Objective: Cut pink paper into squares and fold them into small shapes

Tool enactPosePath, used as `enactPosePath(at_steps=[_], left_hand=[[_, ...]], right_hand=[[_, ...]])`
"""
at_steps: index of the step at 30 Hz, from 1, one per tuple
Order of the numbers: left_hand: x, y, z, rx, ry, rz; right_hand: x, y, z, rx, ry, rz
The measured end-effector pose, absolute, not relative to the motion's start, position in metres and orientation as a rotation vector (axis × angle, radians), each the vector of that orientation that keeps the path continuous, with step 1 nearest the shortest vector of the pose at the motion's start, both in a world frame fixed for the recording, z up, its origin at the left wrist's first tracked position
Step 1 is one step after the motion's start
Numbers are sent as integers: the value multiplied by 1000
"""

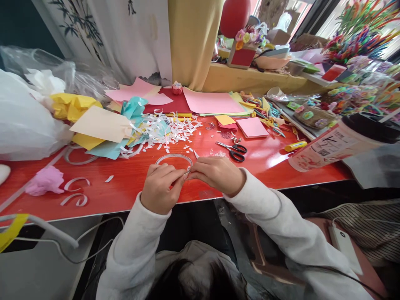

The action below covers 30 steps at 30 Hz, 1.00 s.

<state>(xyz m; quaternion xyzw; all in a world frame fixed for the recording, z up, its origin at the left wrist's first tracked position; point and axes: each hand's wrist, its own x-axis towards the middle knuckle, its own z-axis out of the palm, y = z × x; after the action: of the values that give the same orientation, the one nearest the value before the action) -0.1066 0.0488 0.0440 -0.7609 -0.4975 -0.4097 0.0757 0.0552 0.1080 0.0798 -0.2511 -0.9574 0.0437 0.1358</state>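
A narrow white paper strip bows in an arc above the table's front part. My left hand is closed, its thumb and forefinger pinching the strip near one end. From the other side my right hand pinches the strip as well, and the fingertips of both hands meet. The exact end between the fingers is too small to make out. Just beyond my right hand lie black-handled scissors, opened slightly. A heap of white paper shreds spreads beyond my left hand.
Pink square papers and a large pink sheet lie further back. A tall cup stands at the right, near a yellow tube. Crumpled pink paper, curled strips and a white plastic bag are at the left.
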Motion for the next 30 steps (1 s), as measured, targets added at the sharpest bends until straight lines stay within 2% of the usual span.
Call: enactPosePath(at_steps=[2,6,11,14,19,22,27,30], left_hand=[[-108,48,45,-2281,-1464,-1229],[-108,42,48,-2272,-1423,-1288],[-92,31,53,-2102,-1358,-1405],[-85,23,58,-1946,-1267,-1401],[-108,20,71,-1497,-1491,-1493],[-127,28,66,-1649,-1540,-1312],[-134,34,33,-2067,-1605,-767],[-129,32,28,-2195,-1687,-712]], right_hand=[[56,109,80,-603,-2762,229],[60,109,80,-445,-2542,692],[56,88,67,-522,-1870,1379],[46,67,55,-499,-1406,1615],[51,49,38,-714,-1097,1583],[73,56,33,-884,-1204,1471],[99,72,29,-961,-1280,1527],[100,74,28,-967,-1278,1522]])
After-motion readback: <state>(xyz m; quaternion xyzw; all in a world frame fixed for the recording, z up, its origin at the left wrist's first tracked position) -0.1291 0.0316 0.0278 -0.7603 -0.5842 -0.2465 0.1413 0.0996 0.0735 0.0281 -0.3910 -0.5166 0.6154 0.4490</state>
